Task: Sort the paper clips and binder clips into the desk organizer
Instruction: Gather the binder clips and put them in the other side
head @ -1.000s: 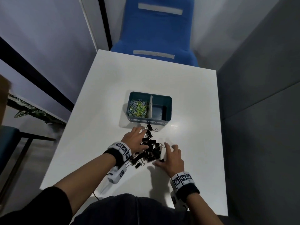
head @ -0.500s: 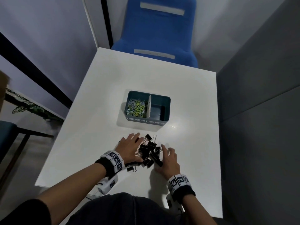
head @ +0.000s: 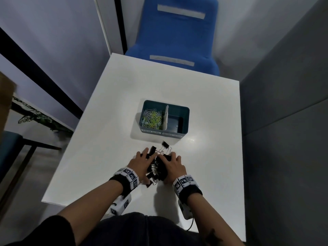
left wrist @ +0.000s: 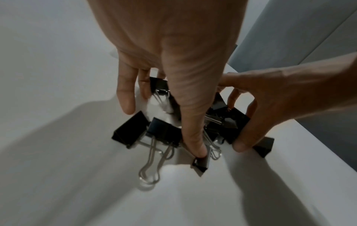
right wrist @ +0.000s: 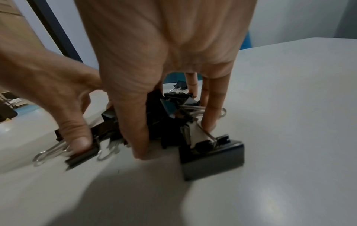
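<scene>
A heap of black binder clips [head: 157,168] lies on the white table [head: 110,139], between my two hands. My left hand [head: 140,161] presses against the heap's left side with straight, spread fingers; in the left wrist view its thumb [left wrist: 195,146] rests on a small clip [left wrist: 201,164]. My right hand [head: 174,166] arches over the heap's right side, thumb and fingers [right wrist: 211,119] closed round several clips. One big clip [right wrist: 212,159] sits just outside that grip. The teal organizer [head: 184,110] stands beyond the heap, with coloured paper clips [head: 152,118] in its left compartment.
One stray binder clip [head: 165,144] lies between the heap and the organizer. A blue chair [head: 177,38] stands past the table's far edge. A grey partition [head: 284,103] runs along the right side. The table's near edge is close to my wrists.
Both hands have drawn together, pushing the scattered binder clips into one tight heap. The right hand has gone from lying flat on the table to arching over the clips.
</scene>
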The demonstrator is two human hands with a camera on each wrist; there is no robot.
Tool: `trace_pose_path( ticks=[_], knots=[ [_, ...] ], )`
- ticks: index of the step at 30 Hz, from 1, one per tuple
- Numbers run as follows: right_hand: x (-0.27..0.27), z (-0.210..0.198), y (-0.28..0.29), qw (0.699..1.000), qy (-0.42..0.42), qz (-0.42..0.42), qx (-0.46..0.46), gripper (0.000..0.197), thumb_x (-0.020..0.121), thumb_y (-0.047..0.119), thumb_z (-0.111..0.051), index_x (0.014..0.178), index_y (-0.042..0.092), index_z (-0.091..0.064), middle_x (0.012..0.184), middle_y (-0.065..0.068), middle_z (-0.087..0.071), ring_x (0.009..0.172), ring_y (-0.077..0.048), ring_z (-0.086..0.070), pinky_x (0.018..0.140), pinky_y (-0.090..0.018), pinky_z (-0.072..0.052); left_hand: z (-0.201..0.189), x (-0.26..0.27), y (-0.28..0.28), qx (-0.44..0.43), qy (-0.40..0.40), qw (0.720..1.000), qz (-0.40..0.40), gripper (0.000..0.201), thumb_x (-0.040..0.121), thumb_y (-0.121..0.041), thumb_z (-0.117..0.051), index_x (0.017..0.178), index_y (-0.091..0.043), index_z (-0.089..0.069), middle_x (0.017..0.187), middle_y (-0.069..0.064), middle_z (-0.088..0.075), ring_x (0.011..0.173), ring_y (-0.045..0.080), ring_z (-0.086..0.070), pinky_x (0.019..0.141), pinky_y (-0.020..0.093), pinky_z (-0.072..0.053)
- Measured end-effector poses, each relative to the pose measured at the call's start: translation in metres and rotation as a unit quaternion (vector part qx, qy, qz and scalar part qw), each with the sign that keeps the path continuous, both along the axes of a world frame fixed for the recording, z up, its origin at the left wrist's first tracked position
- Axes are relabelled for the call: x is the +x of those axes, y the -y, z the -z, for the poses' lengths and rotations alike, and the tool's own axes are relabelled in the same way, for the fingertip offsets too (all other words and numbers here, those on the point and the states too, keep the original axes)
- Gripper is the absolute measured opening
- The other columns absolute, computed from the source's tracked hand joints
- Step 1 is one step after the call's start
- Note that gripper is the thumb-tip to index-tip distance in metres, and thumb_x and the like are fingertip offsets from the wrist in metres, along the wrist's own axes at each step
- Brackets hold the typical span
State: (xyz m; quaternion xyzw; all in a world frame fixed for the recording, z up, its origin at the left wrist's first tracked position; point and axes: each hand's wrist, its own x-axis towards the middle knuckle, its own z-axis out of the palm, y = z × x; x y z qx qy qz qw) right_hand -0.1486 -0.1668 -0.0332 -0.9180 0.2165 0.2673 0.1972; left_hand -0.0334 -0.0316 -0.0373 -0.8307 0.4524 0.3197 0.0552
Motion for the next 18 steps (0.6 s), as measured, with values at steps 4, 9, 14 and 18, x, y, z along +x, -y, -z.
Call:
trace_pose_path(
  ticks=[4, 9, 14, 18],
  knots=[
    [0.001, 0.001, -0.003, 0.999, 0.028, 0.020, 0.012, 0.079, 0.072, 0.026, -0.075, 0.136, 0.037, -0.029, 0.126, -0.009, -0.031, 0.113, -0.033, -0.036, 0.072, -0.042, -0.050, -0.009, 0.002, 0.011, -0.015, -0.022, 0.999, -0.022, 0.097, 0.061, -0.030, -0.083, 0.139, -0.031, -0.026, 0.135, 0.010, -0.028, 0.108, 0.033, -0.047, 0.077, 0.040, -0.049],
    [-0.004, 0.004, 0.001, 0.996, 0.045, 0.066, 0.027, 0.065, 0.070, 0.044, -0.076, 0.123, 0.032, -0.040, 0.119, -0.008, -0.034, 0.105, -0.030, -0.040, 0.071, -0.041, -0.050, -0.011, 0.006, 0.008, -0.053, -0.033, 0.998, -0.017, 0.065, 0.074, -0.022, -0.072, 0.130, -0.026, -0.039, 0.122, 0.009, -0.036, 0.088, 0.031, -0.057, 0.068, 0.036, -0.048],
    [-0.010, 0.004, 0.010, 0.988, 0.087, 0.115, 0.058, 0.049, 0.077, 0.033, -0.070, 0.117, 0.037, -0.043, 0.107, -0.003, -0.036, 0.097, -0.030, -0.048, 0.072, -0.037, -0.050, -0.013, 0.003, 0.008, -0.096, -0.022, 0.995, -0.035, 0.050, 0.082, -0.023, -0.067, 0.130, -0.019, -0.051, 0.126, 0.010, -0.048, 0.087, 0.036, -0.062, 0.068, 0.034, -0.045],
    [-0.020, 0.001, 0.015, 0.978, 0.131, 0.153, 0.049, 0.037, 0.082, 0.018, -0.060, 0.112, 0.035, -0.046, 0.100, -0.002, -0.042, 0.080, -0.029, -0.054, 0.069, -0.037, -0.052, -0.020, 0.007, 0.012, -0.118, -0.018, 0.992, -0.047, 0.035, 0.088, -0.029, -0.064, 0.120, -0.016, -0.057, 0.118, 0.006, -0.055, 0.090, 0.032, -0.061, 0.068, 0.033, -0.042]
  ],
)
